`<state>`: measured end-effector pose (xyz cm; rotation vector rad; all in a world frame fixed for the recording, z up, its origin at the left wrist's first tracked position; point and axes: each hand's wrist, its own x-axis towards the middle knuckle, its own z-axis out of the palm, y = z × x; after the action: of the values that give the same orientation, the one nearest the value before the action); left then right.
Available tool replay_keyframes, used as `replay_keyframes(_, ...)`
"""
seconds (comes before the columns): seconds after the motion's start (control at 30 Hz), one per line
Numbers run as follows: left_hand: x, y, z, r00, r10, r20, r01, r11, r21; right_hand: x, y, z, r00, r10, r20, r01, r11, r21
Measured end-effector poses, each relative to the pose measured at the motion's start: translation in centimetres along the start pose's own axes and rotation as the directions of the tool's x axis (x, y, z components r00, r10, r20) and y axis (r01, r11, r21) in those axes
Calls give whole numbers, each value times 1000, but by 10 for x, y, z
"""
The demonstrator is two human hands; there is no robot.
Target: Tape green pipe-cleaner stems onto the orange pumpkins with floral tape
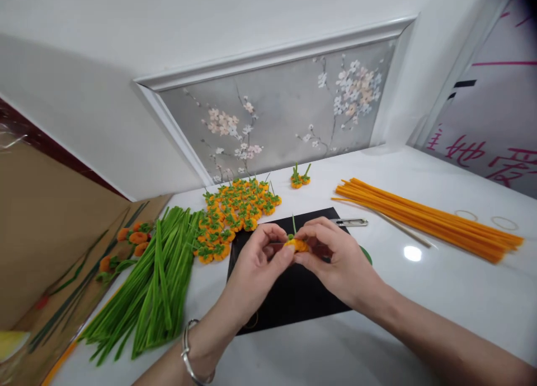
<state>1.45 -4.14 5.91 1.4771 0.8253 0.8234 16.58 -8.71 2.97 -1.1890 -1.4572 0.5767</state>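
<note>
Between my two hands is a small orange pipe-cleaner flower (297, 244) with a green top and a green stem pointing up. My left hand (262, 263) pinches its left side between thumb and fingers. From the right, my right hand (335, 257) pinches the other side. Both hands are just above a black mat (293, 296) on the white table. A silver bangle (187, 349) circles my left wrist. Many finished orange and green flowers (235, 210) sit in a cluster beyond my left hand.
Green pipe cleaners (155, 291) lie in a pile at left. Orange pipe cleaners (428, 218) form a bundle at right, with a thin stick (405, 230) beside it. A small snipping tool (351, 222) lies at the mat's far edge. Two more flowers (300, 179) stand near the wall.
</note>
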Motion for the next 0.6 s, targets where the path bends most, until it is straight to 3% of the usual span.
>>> replay_keyframes(0.13, 4, -4, -1, 994, 104, 37, -109, 972, 208, 1, 4, 3, 1000, 18, -11, -19, 998, -62)
replay_keyframes(0.33, 8, -13, -7, 996, 62, 64, -74, 978, 195, 0, 11, 4, 997, 75, -6, -75, 997, -23)
replay_keyframes(0.6, 11, -21, -10, 978, 205, 30, -205, 929, 310, 1, 12, 2, 994, 89, 70, -90, 996, -1)
